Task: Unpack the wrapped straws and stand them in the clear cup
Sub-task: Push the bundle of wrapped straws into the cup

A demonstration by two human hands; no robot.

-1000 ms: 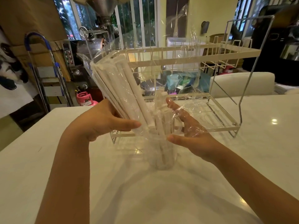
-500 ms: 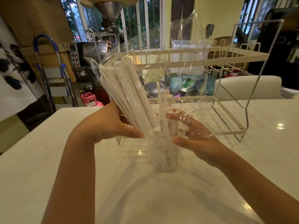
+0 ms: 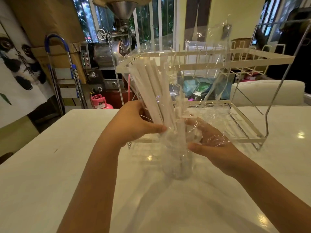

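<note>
A bundle of white paper-wrapped straws (image 3: 151, 86) leans up and to the left, its lower ends inside the clear cup (image 3: 180, 167) on the white table. My left hand (image 3: 133, 125) grips the bundle just above the cup's rim, thumb across the front. A clear plastic wrapper (image 3: 213, 68) still hangs loosely around the straws and billows up to the right. My right hand (image 3: 208, 142) sits under that film at the cup's right side, fingers curled on the wrapper and the cup's rim. The cup's contents are blurred by the film.
A two-tier white wire dish rack (image 3: 249, 58) stands directly behind the cup on the white table (image 3: 50, 174). Beyond the table's far edge are a step ladder (image 3: 67, 76), a pink gas cylinder (image 3: 99, 102) and a white chair back (image 3: 269, 93).
The straw bundle has tipped more upright and slid deeper into the cup. My right hand has closed in on the wrapper at the rim. The camera has tilted slightly down.
</note>
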